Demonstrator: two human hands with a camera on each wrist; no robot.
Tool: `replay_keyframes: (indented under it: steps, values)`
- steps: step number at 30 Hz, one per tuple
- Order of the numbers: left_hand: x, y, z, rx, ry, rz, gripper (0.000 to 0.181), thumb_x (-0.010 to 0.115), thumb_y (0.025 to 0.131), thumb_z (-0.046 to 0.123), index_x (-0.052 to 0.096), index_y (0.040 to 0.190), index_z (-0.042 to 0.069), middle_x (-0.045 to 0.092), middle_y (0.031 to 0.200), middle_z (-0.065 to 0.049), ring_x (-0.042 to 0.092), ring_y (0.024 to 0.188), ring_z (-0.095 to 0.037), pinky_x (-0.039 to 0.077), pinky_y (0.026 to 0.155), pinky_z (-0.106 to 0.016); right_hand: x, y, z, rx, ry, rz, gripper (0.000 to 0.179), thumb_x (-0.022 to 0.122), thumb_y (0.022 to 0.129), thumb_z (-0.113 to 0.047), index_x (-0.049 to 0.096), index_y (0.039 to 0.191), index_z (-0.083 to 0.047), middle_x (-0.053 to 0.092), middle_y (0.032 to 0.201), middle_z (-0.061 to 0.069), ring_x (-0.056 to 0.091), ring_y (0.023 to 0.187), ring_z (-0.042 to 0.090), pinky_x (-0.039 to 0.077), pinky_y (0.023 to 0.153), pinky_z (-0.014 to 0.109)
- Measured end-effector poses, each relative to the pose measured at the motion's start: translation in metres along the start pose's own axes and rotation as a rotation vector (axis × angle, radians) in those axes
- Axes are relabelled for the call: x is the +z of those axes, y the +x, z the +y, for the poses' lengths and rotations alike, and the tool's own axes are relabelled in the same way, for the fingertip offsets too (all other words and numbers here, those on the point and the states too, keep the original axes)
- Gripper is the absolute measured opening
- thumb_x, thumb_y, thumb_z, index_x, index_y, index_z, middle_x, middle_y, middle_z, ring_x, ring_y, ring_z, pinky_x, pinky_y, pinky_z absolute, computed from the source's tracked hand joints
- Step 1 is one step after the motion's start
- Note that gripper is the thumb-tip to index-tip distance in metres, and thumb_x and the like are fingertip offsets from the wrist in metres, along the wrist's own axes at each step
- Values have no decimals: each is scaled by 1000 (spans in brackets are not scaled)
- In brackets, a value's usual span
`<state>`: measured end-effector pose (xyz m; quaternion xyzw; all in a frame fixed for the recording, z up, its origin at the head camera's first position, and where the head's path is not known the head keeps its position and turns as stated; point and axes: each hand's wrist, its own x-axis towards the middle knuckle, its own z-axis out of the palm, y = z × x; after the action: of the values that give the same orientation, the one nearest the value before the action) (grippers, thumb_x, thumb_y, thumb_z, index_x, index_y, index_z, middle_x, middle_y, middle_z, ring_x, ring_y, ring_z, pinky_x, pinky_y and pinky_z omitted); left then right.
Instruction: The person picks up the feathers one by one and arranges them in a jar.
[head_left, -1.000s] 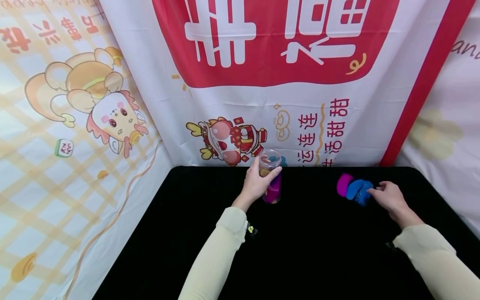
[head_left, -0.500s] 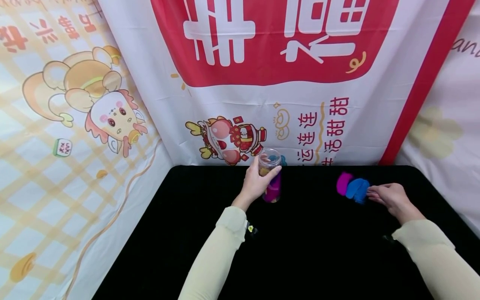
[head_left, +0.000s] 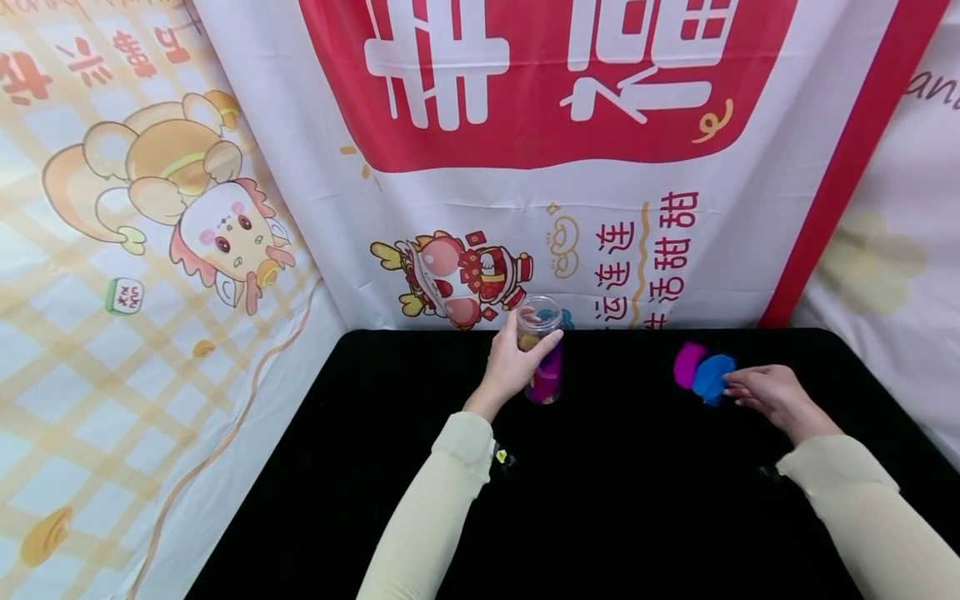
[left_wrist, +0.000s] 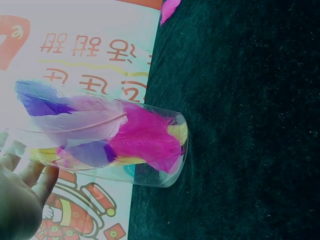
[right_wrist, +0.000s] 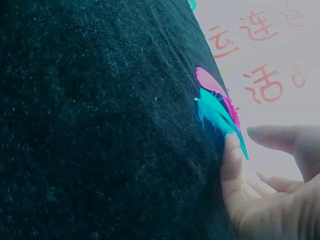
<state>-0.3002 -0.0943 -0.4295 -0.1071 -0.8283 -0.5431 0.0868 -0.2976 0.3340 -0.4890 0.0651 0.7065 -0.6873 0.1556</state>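
Note:
Upright near the far table edge stands a clear jar (left_wrist: 175, 150), its open mouth upward. Pink, purple, white and yellow feathers fill it. My left hand (head_left: 510, 362) grips the jar's upper part, with the thumb on the near side in the head view. On the far right of the table, a blue feather (head_left: 712, 379) partly overlaps a magenta feather (head_left: 687, 365). My right hand (head_left: 772, 396) is at the blue feather. In the right wrist view, one fingertip (right_wrist: 231, 140) touches the feather's edge, while the thumb (right_wrist: 275, 137) stays apart from it.
A black cloth covers the table (head_left: 600, 500). Partly hidden behind the jar, a small teal object (head_left: 566, 319) lies at the far edge. A printed white and red cloth (head_left: 637, 183) hangs right behind the table, and a checkered one (head_left: 112, 350) hangs at the left.
My right hand shifts slightly left over the blue feathers. Less blue shows beside the fingers than a second ago. The left hand and jar keep their place.

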Motion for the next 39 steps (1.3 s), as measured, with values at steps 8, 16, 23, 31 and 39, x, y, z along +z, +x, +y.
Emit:
replay_keyframes:
  steps: [8, 16, 23, 31, 39]
  values:
    - [-1, 0, 1, -9, 2, -3, 68, 71, 87, 64, 45, 142, 34, 61, 138, -4, 60, 122, -17, 47, 104, -45, 4, 4, -1, -13, -52, 33, 14, 56, 103, -4, 67, 109, 1, 72, 83, -9, 70, 75, 3, 58, 70, 23]
    - [0, 0, 0, -19, 4, -3, 65, 72, 88, 61, 46, 142, 34, 62, 136, -1, 60, 122, -17, 47, 104, -45, 14, 6, 4, -83, -61, 8, 37, 52, 103, 0, 45, 131, 23, 71, 86, -7, 70, 80, 5, 59, 76, 25]
    - [1, 0, 1, -18, 2, -4, 69, 71, 87, 65, 44, 143, 35, 61, 137, -2, 60, 121, -17, 48, 103, -45, 22, 3, -3, -105, -67, -14, 42, 49, 105, -2, 40, 137, 23, 70, 91, -8, 70, 84, 5, 59, 81, 26]
    - [0, 0, 0, -18, 9, -1, 69, 71, 87, 65, 45, 143, 35, 61, 136, -1, 60, 121, -17, 48, 103, -45, 31, 0, -12, -61, -81, -41, 51, 46, 108, -7, 31, 146, 22, 69, 97, -7, 70, 90, 4, 58, 87, 29]
    - [0, 1, -1, -14, 1, 1, 65, 72, 89, 61, 46, 141, 35, 61, 136, -1, 59, 121, -17, 48, 103, -46, 43, -2, -18, -50, -55, -68, 53, 48, 108, -7, 28, 149, 20, 69, 99, -8, 70, 92, 4, 58, 89, 30]
